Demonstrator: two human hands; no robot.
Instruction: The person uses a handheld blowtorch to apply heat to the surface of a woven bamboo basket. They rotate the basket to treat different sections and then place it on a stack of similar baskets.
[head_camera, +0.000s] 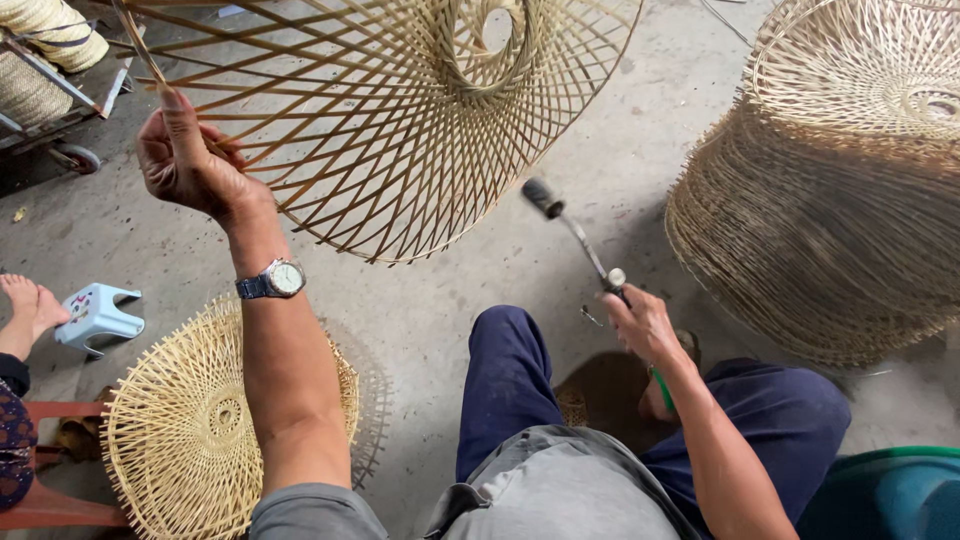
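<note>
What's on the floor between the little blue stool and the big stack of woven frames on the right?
In the head view, between the stool and the stack lie a flat woven disc, bare concrete, and the person's knees.

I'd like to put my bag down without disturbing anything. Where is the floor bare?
Bare concrete floor lies between the held woven frame and the stack of frames. Another patch lies left, between the cart and small stool. Around the knees and flat frames it's crowded.
</note>
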